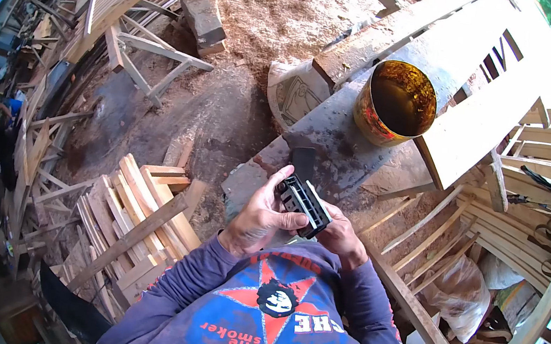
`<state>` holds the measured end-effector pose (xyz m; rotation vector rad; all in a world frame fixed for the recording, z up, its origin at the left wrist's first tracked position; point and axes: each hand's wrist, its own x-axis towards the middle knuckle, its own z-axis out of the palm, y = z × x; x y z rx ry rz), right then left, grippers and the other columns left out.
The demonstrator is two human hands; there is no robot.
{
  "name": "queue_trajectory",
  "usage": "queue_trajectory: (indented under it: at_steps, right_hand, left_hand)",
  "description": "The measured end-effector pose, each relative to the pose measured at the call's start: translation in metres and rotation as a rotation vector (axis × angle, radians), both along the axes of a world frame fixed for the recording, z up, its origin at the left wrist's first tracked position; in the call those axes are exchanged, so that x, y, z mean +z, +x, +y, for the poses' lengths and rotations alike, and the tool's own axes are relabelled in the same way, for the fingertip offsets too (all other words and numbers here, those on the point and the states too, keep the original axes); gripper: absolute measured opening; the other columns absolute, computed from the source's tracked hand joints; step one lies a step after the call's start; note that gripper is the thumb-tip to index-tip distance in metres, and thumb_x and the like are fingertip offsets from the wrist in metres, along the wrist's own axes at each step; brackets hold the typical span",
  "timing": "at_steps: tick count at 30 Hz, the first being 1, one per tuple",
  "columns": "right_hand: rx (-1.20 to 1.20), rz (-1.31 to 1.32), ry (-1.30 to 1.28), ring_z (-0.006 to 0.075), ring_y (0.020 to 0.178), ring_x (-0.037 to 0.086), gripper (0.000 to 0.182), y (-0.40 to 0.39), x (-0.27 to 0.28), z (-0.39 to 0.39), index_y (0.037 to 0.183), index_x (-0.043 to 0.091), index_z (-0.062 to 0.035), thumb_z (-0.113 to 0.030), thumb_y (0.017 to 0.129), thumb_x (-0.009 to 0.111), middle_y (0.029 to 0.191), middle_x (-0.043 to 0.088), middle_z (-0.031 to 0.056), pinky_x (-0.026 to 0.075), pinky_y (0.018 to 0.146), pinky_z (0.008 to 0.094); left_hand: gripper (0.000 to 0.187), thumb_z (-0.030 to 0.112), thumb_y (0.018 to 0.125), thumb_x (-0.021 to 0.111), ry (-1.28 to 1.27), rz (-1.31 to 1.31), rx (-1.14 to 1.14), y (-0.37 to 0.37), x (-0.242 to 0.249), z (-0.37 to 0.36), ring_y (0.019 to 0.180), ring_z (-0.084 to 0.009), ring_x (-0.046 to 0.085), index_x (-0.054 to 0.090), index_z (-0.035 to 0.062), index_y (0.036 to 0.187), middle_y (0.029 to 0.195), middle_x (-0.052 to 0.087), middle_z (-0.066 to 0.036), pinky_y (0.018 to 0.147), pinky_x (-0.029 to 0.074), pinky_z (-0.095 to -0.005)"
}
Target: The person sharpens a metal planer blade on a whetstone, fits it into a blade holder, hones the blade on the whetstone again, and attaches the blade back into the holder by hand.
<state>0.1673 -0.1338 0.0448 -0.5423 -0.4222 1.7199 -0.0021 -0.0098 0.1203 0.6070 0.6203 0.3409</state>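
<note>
Left hand (261,214): closed around the left side of the black slotted device (305,206), with the thumb laid across its near part and a fingertip at the far end. Right hand (340,236): gripping the device's right side; its fingertips are partly hidden, so I cannot tell exactly where they press. The device sits between both hands in front of the chest, tilted, its slots and pale strips facing upward.

Handling, in my judgement: support the body from both sides and squeeze only enough to prevent slipping. Rest the thumbs on solid casing, clear of the slots, since an edge there could be sharp. Turn it with both wrists together so that the open face remains readable. Tuck the elbows in for steadiness.

Beyond the fingertips, a dark flat piece (304,156) shows against the stained worktop (251,186); whether it touches the device I cannot tell. Farther along stands an upright round container (374,128), its mouth open. Hold the device well apart from that rim.

To the right lies a pale board (482,131); to the left, a pile of timber (145,199). Sawdust (275,21) covers the ground ahead. A dropped small part would be hard to find there, so work over the worktop.
</note>
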Motion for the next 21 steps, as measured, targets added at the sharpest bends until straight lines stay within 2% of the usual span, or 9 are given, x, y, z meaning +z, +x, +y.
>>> queue_trajectory:
  at_steps: [3, 4, 5, 7, 8, 10, 14, 18, 21]
  right_hand:
    - [-0.03, 0.066, 0.026, 0.0203, 0.12, 0.066, 0.056, -0.003, -0.008, 0.0, 0.155, 0.047, 0.0025, -0.02, 0.105, 0.062, 0.138, 0.064, 0.0115, 0.053, 0.104, 0.0403]
    - [-0.063, 0.074, 0.012, 0.0236, 0.11, 0.069, 0.058, -0.004, -0.009, -0.001, 0.153, 0.047, 0.0026, -0.026, 0.105, 0.063, 0.132, 0.067, 0.0128, 0.057, 0.094, 0.0427]
    - [-0.059, 0.074, 0.009, 0.0236, 0.11, 0.069, 0.058, -0.006, -0.009, -0.002, 0.153, 0.047, 0.0026, -0.026, 0.105, 0.063, 0.132, 0.067, 0.0128, 0.057, 0.094, 0.0427]
    - [-0.158, 0.158, 0.026, 0.0245, 0.104, 0.069, 0.061, -0.014, -0.001, 0.001, 0.152, 0.048, 0.0028, -0.033, 0.105, 0.064, 0.129, 0.068, 0.0128, 0.056, 0.089, 0.0415]
    - [-0.168, 0.121, 0.006, 0.0248, 0.101, 0.069, 0.063, -0.016, 0.003, 0.002, 0.151, 0.048, 0.002, -0.038, 0.105, 0.063, 0.126, 0.068, 0.0126, 0.055, 0.086, 0.0402]
    - [-0.171, 0.1, -0.005, 0.0249, 0.1, 0.069, 0.062, -0.018, 0.01, 0.001, 0.152, 0.047, 0.0014, -0.038, 0.106, 0.062, 0.125, 0.068, 0.0127, 0.055, 0.087, 0.0402]
    - [-0.195, -0.031, -0.062, 0.0206, 0.097, 0.068, 0.047, -0.023, 0.034, 0.004, 0.142, 0.053, -0.0012, -0.035, 0.11, 0.057, 0.116, 0.069, 0.01, 0.054, 0.087, 0.0366]
    - [-0.173, -0.404, -0.042, 0.0132, 0.095, 0.066, 0.027, -0.02, 0.054, 0.007, 0.118, 0.058, -0.0029, -0.029, 0.112, 0.055, 0.104, 0.066, 0.0059, 0.054, 0.086, 0.0304]
    - [-0.215, -0.441, -0.045, 0.0112, 0.093, 0.065, 0.023, -0.026, 0.067, 0.009, 0.11, 0.057, -0.0016, -0.024, 0.112, 0.057, 0.099, 0.065, 0.0052, 0.055, 0.083, 0.0287]
  left_hand:
    - [0.081, 0.007, 0.092, 0.081, -0.02, 0.016, 0.026, 0.006, -0.008, 0.004, 0.124, -0.0217, 0.059, 0.033, -0.0018, 0.157, 0.136, 0.058, -0.012, 0.11, 0.047, -0.0358]
    - [0.062, 0.014, 0.098, 0.075, -0.057, 0.041, 0.029, 0.007, -0.011, 0.006, 0.112, -0.022, 0.066, 0.043, 0.0014, 0.149, 0.126, 0.062, -0.011, 0.095, 0.057, -0.0387]
    - [0.062, 0.014, 0.098, 0.075, -0.06, 0.04, 0.033, 0.007, -0.012, 0.008, 0.112, -0.022, 0.066, 0.043, 0.0014, 0.149, 0.126, 0.062, -0.011, 0.095, 0.057, -0.0387]
    - [0.054, 0.018, 0.101, 0.071, -0.206, -0.002, -0.02, 0.007, -0.014, 0.012, 0.097, -0.0228, 0.07, 0.045, 0.0044, 0.146, 0.118, 0.066, -0.011, 0.073, 0.062, -0.0418]
    - [0.054, 0.018, 0.101, 0.071, -0.208, -0.005, -0.018, 0.008, -0.012, 0.012, 0.097, -0.0228, 0.07, 0.045, 0.0044, 0.146, 0.118, 0.066, -0.011, 0.073, 0.062, -0.0418]
    - [0.051, 0.021, 0.101, 0.072, -0.24, 0.005, 0.03, 0.011, -0.008, 0.011, 0.083, -0.0216, 0.071, 0.047, 0.0032, 0.142, 0.103, 0.069, -0.01, 0.055, 0.059, -0.0366]
    - [0.044, 0.025, 0.103, 0.07, -0.293, -0.006, 0.033, 0.006, -0.009, 0.011, 0.083, -0.0202, 0.071, 0.052, 0.0069, 0.138, 0.105, 0.07, -0.008, 0.056, 0.058, -0.0366]
    - [0.039, 0.035, 0.107, 0.062, -0.364, -0.126, 0.014, 0.0, -0.019, 0.009, 0.095, -0.0202, 0.071, 0.058, 0.0117, 0.138, 0.113, 0.072, -0.007, 0.073, 0.058, -0.0382]
    - [0.04, 0.036, 0.108, 0.06, -0.456, -0.161, 0.034, -0.006, -0.019, 0.005, 0.102, -0.0198, 0.069, 0.059, 0.0122, 0.14, 0.118, 0.072, -0.007, 0.084, 0.055, -0.0384]
